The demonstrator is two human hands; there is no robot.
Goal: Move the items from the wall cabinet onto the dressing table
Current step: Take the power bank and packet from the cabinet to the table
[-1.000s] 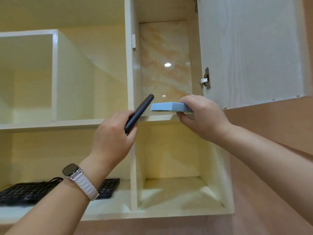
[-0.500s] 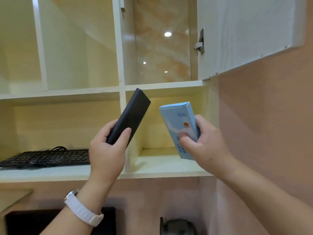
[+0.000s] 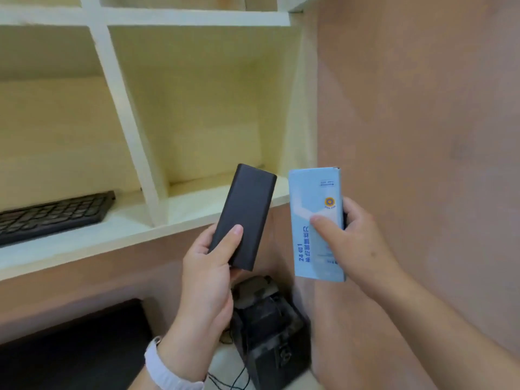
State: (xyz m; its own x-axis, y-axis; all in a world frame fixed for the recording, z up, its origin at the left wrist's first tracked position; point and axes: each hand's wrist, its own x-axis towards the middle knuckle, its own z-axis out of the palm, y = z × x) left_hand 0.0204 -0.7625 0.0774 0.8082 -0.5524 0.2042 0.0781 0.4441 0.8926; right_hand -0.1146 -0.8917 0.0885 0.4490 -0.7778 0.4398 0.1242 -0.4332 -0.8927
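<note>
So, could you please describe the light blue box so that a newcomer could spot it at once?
Start at the plain pinkish wall right of the cream shelving. In front of its edge, the right hand holds the light blue box upright. Unlike the plain black slab in the left hand, it is pale and printed.

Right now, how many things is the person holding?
2. A black slab is in the left hand, and a light blue box is in the right hand. Nothing else shows in either hand.

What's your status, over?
Left hand gripping black power bank. Right hand gripping blue box. Both clear of cabinet. Path unobstructed.
</note>
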